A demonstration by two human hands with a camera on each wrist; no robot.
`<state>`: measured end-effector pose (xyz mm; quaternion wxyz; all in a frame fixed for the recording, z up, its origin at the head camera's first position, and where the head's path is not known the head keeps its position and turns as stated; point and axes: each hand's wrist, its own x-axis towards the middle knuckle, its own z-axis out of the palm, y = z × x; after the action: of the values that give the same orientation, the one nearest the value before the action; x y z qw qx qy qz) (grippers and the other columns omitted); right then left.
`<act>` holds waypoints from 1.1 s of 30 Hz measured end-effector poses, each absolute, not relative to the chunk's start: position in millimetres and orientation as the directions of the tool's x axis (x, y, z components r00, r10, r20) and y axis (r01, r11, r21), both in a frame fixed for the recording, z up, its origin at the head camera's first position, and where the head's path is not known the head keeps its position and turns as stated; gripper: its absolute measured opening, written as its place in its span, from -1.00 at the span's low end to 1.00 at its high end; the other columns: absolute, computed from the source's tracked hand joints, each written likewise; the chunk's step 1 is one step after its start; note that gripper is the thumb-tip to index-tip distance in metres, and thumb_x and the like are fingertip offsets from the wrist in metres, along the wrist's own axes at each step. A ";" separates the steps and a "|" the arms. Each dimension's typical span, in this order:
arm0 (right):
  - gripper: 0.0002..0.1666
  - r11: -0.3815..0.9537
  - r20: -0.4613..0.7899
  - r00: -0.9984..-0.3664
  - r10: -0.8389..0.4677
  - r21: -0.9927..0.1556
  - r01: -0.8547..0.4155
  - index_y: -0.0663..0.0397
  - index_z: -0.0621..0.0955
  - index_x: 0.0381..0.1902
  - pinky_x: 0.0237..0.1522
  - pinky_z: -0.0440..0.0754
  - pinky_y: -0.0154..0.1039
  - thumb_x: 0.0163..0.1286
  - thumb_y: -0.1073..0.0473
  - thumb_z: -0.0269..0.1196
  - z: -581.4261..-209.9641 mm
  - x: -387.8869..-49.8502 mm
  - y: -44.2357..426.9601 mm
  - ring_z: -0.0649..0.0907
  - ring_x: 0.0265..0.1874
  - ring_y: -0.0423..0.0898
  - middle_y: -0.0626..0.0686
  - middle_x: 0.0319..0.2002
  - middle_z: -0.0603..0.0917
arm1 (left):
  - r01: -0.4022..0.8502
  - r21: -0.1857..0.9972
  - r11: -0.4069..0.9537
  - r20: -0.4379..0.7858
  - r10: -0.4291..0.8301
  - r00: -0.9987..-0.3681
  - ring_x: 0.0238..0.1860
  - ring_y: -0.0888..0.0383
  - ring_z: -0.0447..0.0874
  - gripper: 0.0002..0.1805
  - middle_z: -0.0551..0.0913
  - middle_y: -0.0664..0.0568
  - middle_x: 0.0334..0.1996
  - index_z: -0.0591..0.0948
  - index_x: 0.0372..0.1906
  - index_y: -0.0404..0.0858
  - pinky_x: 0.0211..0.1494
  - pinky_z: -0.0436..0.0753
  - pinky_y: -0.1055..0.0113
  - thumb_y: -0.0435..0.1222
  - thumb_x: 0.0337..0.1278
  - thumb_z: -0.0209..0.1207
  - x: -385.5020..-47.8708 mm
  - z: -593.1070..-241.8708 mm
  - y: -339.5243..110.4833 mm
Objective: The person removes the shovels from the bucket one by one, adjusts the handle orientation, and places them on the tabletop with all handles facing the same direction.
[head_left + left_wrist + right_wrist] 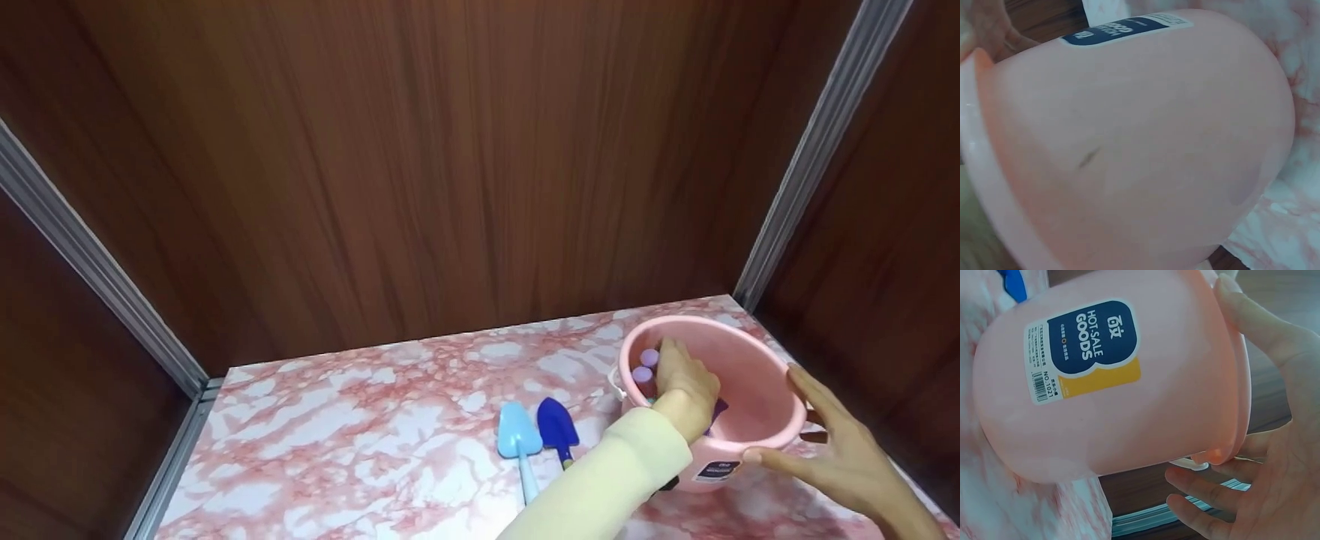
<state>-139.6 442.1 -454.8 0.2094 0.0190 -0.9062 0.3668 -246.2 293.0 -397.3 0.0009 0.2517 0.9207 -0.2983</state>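
Observation:
A pink bucket point(739, 349) stands tilted at the table's right side. My left hand point(686, 382) reaches down inside it, next to two purple rounded ends point(643, 375); its fingertips are hidden, so what they touch cannot be told. Something dark purple point(718, 411) shows beside that hand. My right hand point(844, 450) grips the bucket's right rim, thumb at the front and fingers spread round the far side. In the right wrist view, the thumb of the right hand point(1275, 416) lies on the rim of the labelled bucket point(1174, 382).
A light blue shovel point(517, 431) and a dark blue trowel point(556, 424) lie left of the bucket on the pink marbled table point(337, 450). Brown wood panels point(450, 165) with metal edge strips stand behind and at both sides. A white handle point(616, 382) hangs on the bucket.

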 end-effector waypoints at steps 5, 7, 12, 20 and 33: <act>0.48 0.710 0.372 -0.919 0.128 -0.682 -0.177 0.04 0.14 0.72 -0.15 0.50 -0.67 -0.06 0.25 0.73 -457.5 -139.2 441.6 0.51 -0.03 -0.67 -0.62 0.40 0.25 | 0.447 -0.546 0.708 -0.120 0.463 -0.878 0.08 0.24 0.34 -0.68 0.64 0.63 0.07 0.54 0.16 0.72 0.13 0.29 0.20 0.09 0.66 -0.04 -240.6 -386.2 286.9; 0.48 0.705 0.367 -0.922 0.126 -0.686 -0.177 0.05 0.13 0.73 -0.14 0.51 -0.68 -0.05 0.25 0.72 -456.7 -139.8 442.1 0.51 -0.02 -0.67 -0.58 0.44 0.26 | 0.442 -0.553 0.707 -0.103 0.468 -0.878 0.04 0.22 0.35 -0.72 0.66 0.57 0.00 0.57 0.12 0.68 0.10 0.30 0.19 0.09 0.64 0.00 -237.2 -381.5 282.9; 0.48 0.701 0.371 -0.921 0.120 -0.689 -0.186 0.06 0.12 0.73 -0.11 0.53 -0.69 -0.03 0.25 0.72 -455.4 -144.0 440.6 0.50 -0.01 -0.69 -0.35 0.55 0.30 | 0.425 -0.571 0.702 -0.027 0.501 -0.865 -0.05 0.17 0.41 -0.75 0.69 0.48 -0.14 0.61 0.06 0.61 0.03 0.34 0.16 0.07 0.62 0.02 -228.7 -366.9 264.9; 0.50 0.707 0.356 -0.928 0.113 -0.685 -0.177 0.10 0.06 0.74 -0.11 0.48 -0.70 -0.02 0.25 0.71 -455.1 -148.5 439.6 0.47 -0.02 -0.69 0.44 0.57 0.30 | 0.478 -0.409 0.777 0.068 0.548 -0.833 0.03 0.17 0.45 -0.79 0.70 0.38 -0.02 0.68 0.04 0.54 0.00 0.37 0.18 0.14 0.41 0.21 -227.4 -344.0 234.4; 0.53 0.718 0.324 -0.939 0.117 -0.681 -0.146 0.03 0.01 0.76 -0.16 0.48 -0.71 0.01 0.19 0.71 -451.8 -149.6 440.4 0.44 -0.06 -0.71 0.50 0.56 0.28 | 0.432 0.261 0.863 -0.073 0.464 -0.883 -0.30 0.19 0.56 -0.83 0.60 0.28 -0.40 0.65 -0.31 0.10 -0.20 0.54 0.24 -0.05 0.21 0.45 -240.8 -331.5 185.3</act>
<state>-149.6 440.4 -451.8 0.1746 0.0080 -0.9101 0.3756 -240.8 185.3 -331.5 0.0667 0.2325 0.9629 0.1193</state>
